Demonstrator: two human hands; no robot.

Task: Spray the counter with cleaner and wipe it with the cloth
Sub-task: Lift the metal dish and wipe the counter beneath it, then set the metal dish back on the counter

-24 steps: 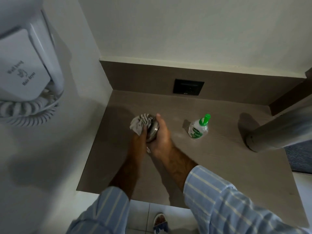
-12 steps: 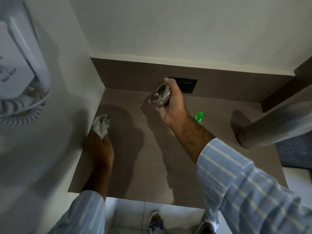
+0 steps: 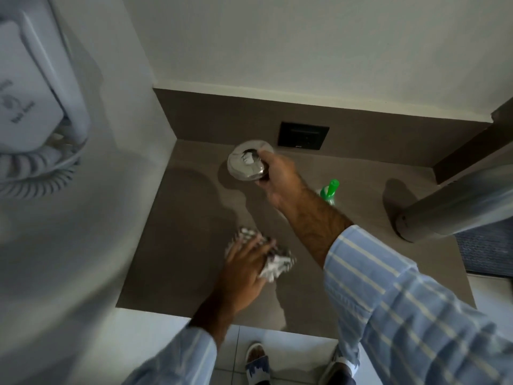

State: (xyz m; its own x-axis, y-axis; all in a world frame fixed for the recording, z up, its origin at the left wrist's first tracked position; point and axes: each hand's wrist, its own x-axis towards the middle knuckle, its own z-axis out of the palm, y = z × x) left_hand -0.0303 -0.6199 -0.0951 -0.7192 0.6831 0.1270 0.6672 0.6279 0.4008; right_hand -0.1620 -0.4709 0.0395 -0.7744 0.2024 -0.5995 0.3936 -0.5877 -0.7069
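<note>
A crumpled grey-and-white cloth (image 3: 277,263) lies on the brown counter (image 3: 180,232), pressed down by my left hand (image 3: 244,265) near the counter's middle front. My right hand (image 3: 277,179) holds a shiny round metal dish (image 3: 247,162) above the back of the counter, near the wall. The cleaner bottle (image 3: 329,191) with its green cap stands just right of my right wrist, its body mostly hidden by my forearm.
A black wall socket (image 3: 304,134) sits in the brown backsplash behind the dish. A thick grey metal post (image 3: 444,212) meets the counter at the right. A white wall hair dryer (image 3: 36,87) with a coiled cord hangs on the left wall. Tiled floor lies below the front edge.
My left hand slid the cloth from the left wall side toward the counter's middle front. My right hand lifted the metal dish off the counter and keeps it raised near the socket.
</note>
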